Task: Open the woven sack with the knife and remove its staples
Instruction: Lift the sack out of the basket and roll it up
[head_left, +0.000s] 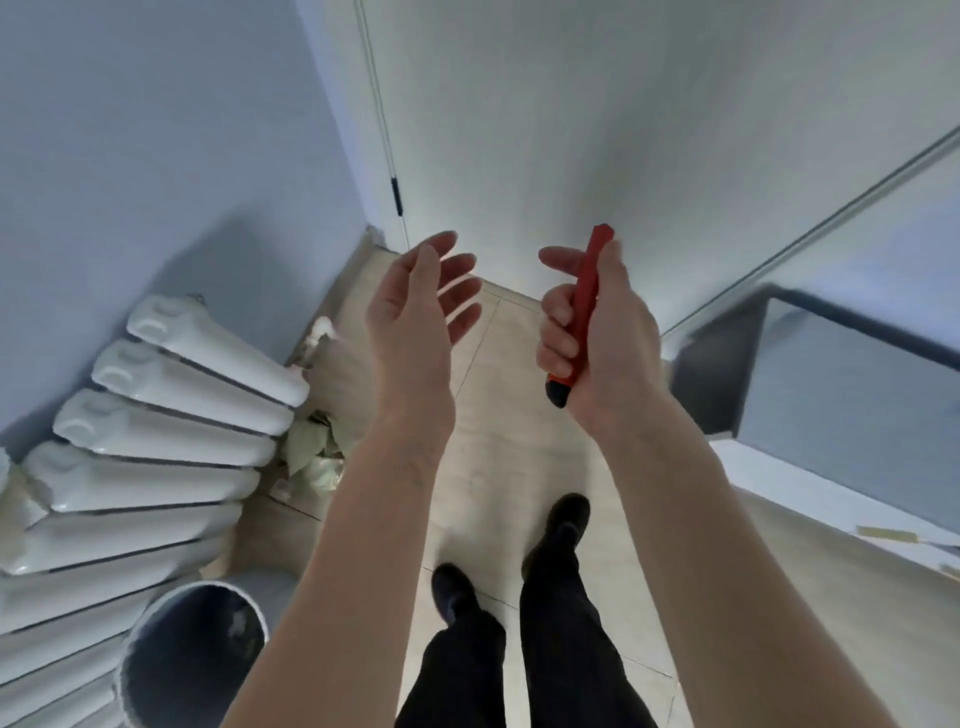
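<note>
Open floor (498, 415) lay clear ahead between both raised hands, white radiator (171, 415) and round bin (192, 654) crowded the left, dark box (831, 374) blocked the right, closed door (597, 130) ahead.

knife (586, 306): red body, black end cap | radiator (156, 415): glossy white | floor (498, 467): pale beige tiles | trousers (566, 649) and shoes (563, 519): black | walls (156, 130): pale blue-white

The right hand (597, 332) covers the middle of the red utility knife with a black end cap (584, 306), no blade visible, while the white ribbed radiator (156, 415) and round grey bin (197, 654) run off the frame's left and bottom edges.
</note>
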